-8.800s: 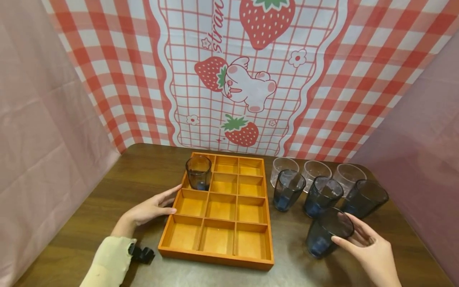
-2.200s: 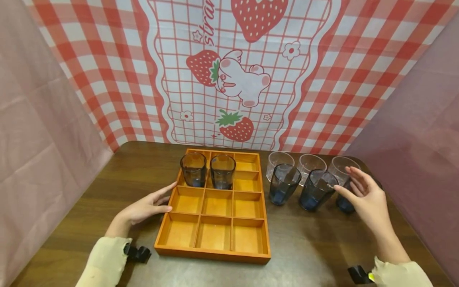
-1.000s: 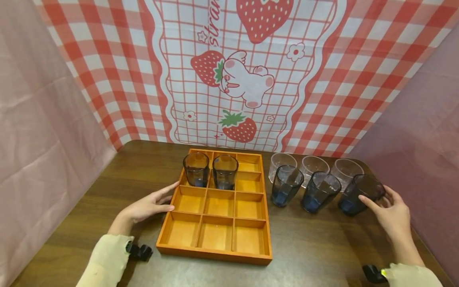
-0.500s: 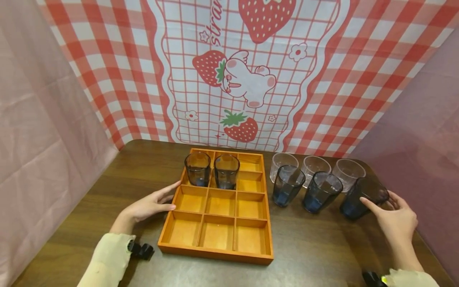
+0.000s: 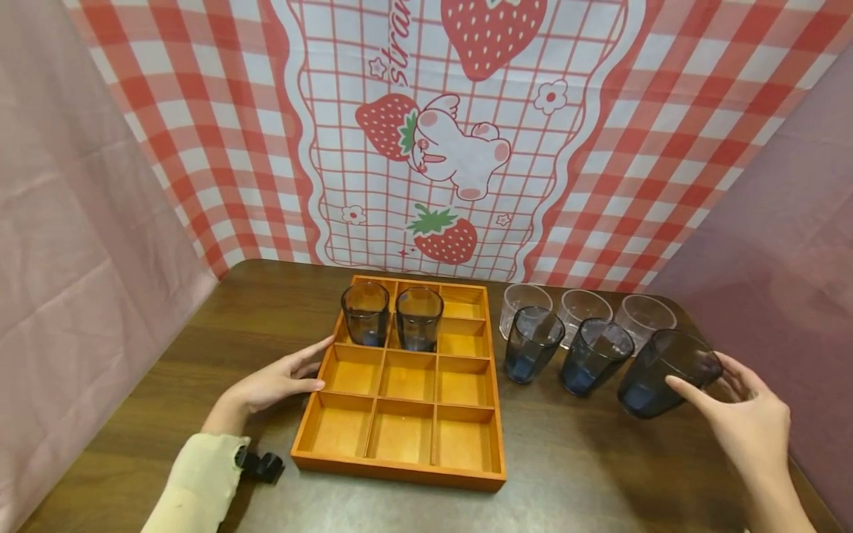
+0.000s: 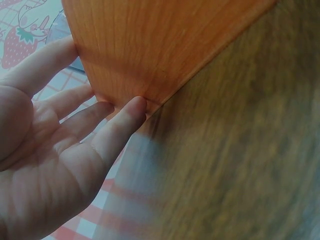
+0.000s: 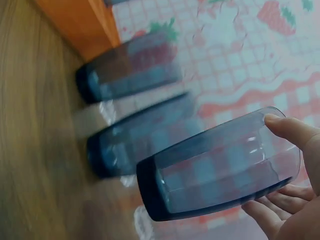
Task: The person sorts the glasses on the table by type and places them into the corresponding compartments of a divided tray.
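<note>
Just behind the left fingers, at the wrist, are a pale sleeve (image 5: 193, 485) and a black device (image 5: 260, 465). The left hand (image 5: 276, 385) has thumb and fingers spread apart, the tips touching the left wall of the tray (image 5: 400, 472), which stretches away to their right on the table (image 5: 566, 459), three compartments wide and four deep. Well to the right, the right hand (image 5: 749, 414) is clamped near the rim of the held glass (image 5: 656, 377), thumb on one side and fingers on the other; this dark glass sits left of those fingers. Farther left of them, two dark glasses (image 5: 595, 359) stand in line, the second near the tray. Beyond the left fingertips, two tray glasses (image 5: 418, 322) stand side by side in the left and middle compartments of the second row from the far end. Past the held glass, three clear glasses (image 5: 645, 318) line up behind the dark ones. Farthest from both hands' fingers hangs a red-checked cloth (image 5: 446, 148) with strawberries.
</note>
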Demonstrator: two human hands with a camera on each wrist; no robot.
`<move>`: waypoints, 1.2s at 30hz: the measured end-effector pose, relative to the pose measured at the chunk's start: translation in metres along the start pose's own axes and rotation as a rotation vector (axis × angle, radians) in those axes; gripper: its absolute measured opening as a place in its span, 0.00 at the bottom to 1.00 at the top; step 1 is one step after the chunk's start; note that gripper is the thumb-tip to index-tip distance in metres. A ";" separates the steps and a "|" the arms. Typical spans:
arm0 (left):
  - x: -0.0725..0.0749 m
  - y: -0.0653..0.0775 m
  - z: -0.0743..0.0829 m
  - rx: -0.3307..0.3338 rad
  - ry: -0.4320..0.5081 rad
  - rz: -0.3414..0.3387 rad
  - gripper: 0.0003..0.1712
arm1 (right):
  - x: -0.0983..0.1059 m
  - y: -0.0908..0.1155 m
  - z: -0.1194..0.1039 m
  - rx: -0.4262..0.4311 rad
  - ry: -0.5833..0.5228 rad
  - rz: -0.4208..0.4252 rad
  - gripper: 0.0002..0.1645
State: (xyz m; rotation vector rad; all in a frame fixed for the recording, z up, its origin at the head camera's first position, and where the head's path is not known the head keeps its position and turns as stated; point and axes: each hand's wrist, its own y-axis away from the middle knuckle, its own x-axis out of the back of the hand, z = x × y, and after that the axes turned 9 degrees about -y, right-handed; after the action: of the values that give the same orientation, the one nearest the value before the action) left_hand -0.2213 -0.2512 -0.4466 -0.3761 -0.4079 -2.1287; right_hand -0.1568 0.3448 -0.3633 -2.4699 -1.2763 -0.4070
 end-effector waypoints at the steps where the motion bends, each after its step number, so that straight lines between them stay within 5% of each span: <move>1: 0.000 0.000 0.000 -0.001 0.001 -0.001 0.45 | 0.000 0.003 -0.003 0.023 0.009 -0.010 0.45; 13: 0.000 0.000 0.000 -0.005 -0.001 -0.006 0.45 | -0.011 0.037 -0.038 0.232 -0.053 -0.180 0.41; 36: 0.000 0.000 -0.002 -0.008 0.010 -0.002 0.45 | -0.099 0.059 -0.081 0.178 -0.148 -0.375 0.43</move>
State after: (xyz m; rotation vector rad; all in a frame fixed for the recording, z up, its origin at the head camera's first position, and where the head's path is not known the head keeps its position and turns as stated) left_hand -0.2218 -0.2522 -0.4482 -0.3698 -0.3950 -2.1339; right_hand -0.1715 0.2067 -0.3388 -2.1454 -1.7630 -0.1891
